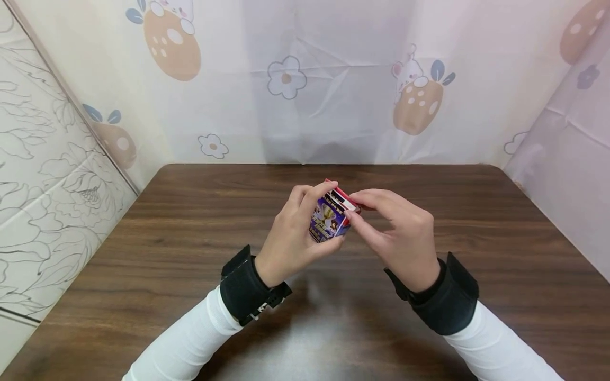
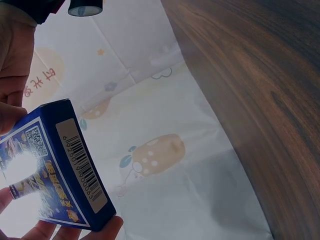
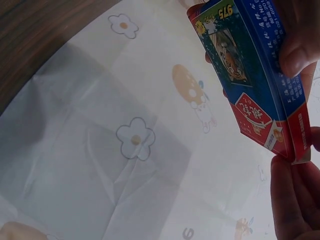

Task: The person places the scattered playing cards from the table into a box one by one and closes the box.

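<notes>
A small playing-card box (image 1: 328, 218), blue and red, is held up over the wooden table. My left hand (image 1: 296, 228) grips it by its edges, thumb low on one side and fingers on the other. The thumb and forefinger of my right hand (image 1: 402, 233) pinch the red top end. In the left wrist view a barcode shows on the box's blue narrow side (image 2: 82, 167). The right wrist view shows a tiger picture on the box's broad face (image 3: 230, 60), with the red end flap (image 3: 301, 159) slightly raised at my right fingertips. The box's contents are hidden.
The brown wooden table (image 1: 157, 286) spreads out below both hands. Behind it hangs a pale curtain (image 1: 333, 116) printed with flowers and strawberries. A white panel with line-drawn flowers (image 1: 52, 174) stands at the left. Both wrists wear black straps.
</notes>
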### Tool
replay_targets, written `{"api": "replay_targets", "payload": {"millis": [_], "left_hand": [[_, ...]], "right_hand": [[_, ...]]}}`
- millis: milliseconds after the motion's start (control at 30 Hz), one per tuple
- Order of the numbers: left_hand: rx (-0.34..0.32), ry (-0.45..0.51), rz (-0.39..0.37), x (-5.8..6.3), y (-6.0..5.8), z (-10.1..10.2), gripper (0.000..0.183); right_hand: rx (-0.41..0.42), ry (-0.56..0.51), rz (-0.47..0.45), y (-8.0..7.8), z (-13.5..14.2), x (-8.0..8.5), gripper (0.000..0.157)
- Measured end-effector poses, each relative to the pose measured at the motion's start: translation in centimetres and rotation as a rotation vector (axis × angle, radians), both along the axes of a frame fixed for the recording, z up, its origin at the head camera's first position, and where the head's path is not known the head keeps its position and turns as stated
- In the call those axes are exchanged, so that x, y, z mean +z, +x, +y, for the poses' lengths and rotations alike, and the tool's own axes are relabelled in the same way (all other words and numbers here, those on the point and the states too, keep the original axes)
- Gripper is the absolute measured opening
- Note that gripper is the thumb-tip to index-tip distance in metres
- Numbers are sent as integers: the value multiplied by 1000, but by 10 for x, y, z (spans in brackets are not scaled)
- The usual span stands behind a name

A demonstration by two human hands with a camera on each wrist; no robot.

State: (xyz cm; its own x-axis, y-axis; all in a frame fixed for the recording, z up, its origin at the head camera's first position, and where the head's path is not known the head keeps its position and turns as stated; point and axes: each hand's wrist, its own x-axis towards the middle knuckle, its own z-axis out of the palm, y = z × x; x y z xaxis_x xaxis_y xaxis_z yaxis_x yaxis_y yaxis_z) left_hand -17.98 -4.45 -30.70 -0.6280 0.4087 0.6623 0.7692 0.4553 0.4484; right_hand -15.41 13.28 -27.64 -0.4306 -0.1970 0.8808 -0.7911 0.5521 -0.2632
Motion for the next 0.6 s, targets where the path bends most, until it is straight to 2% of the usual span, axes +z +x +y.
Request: {"api": "replay_targets", "payload": {"millis": [233,600], "left_hand": [[-3,20,3,0,1,2,82],[-12,27,37,3,0,2,78]], "right_hand": [[-11,45,39,0,3,-1,25],[-6,52,57,0,2,1,23]]}}
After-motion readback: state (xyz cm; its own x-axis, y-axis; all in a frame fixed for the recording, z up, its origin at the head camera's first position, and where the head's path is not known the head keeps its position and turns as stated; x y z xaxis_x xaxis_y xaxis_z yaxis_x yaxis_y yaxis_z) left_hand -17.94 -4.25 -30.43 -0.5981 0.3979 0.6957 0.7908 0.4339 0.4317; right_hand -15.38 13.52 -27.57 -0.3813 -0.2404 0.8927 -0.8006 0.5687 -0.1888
